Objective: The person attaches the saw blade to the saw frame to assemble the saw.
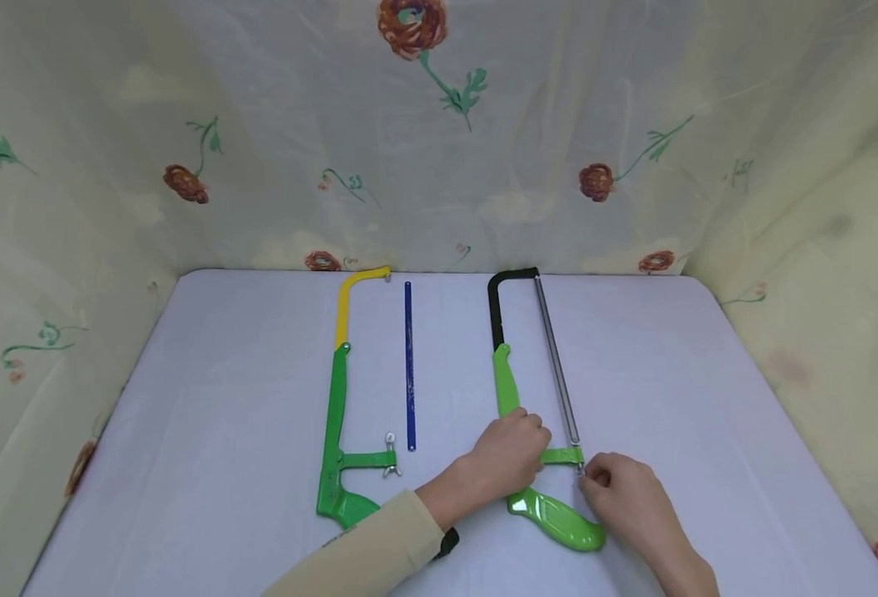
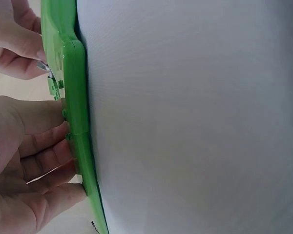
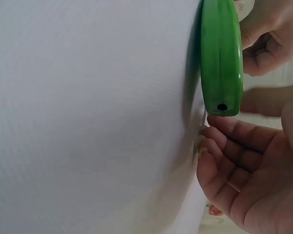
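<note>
A light green hacksaw with a black front bow lies flat on the table, handle toward me. Its grey blade runs from the bow's tip to the short green arm near the handle. My left hand grips the saw's green frame, with thumb and fingertips against it in the left wrist view. At the end of the short arm, my right hand pinches the small metal wing nut. In the right wrist view, the handle's end hides thumb and index fingertips.
Left of these, a darker green hacksaw with a yellow bow lies without a blade between its ends; my left sleeve covers part of its handle. A loose blue blade lies beside it. Flowered cloth hangs around the white table.
</note>
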The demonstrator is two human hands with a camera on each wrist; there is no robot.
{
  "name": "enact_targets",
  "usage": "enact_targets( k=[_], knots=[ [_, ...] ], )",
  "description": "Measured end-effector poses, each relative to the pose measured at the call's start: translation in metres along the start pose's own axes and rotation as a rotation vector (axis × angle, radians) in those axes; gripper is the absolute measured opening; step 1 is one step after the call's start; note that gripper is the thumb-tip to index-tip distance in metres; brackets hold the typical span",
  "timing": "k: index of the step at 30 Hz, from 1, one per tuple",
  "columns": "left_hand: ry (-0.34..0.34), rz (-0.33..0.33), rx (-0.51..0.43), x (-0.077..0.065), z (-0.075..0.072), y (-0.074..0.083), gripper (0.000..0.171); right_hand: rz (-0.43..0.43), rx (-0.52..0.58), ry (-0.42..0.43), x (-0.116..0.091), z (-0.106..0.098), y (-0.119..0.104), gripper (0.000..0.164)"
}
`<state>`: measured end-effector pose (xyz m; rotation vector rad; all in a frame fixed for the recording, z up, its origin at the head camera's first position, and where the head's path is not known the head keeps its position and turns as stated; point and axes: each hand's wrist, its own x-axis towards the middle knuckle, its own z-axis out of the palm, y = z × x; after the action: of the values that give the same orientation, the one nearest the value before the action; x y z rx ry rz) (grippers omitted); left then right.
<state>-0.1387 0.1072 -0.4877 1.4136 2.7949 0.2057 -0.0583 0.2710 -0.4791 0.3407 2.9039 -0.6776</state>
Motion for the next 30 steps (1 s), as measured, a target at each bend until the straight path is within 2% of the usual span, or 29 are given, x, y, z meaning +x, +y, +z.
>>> enact_targets(
  k=[5, 14, 20, 30],
  knots=[
    [-0.001, -0.009, 0.003, -0.0008, -0.0015, 0.0003, 0.027, 0.022, 0.015, -0.025, -0.0013, -0.0017, -0.0019, 0.017],
    [0.002, -0.023, -0.034, 0.0001, -0.0026, -0.0005, 0.022, 0.059, 0.092, -0.049, 0.0003, -0.0029, 0.0001, 0.019],
    [0.000, -0.034, -0.048, 0.0015, -0.0018, -0.0010, 0.021, 0.057, 0.094, -0.061, 0.0006, -0.0042, 0.0010, 0.020],
    [0.041, -0.006, -0.053, 0.0014, 0.0028, -0.0020, 0.020, 0.032, 0.041, 0.026, 0.0004, 0.0004, 0.0021, 0.007]
  ],
)
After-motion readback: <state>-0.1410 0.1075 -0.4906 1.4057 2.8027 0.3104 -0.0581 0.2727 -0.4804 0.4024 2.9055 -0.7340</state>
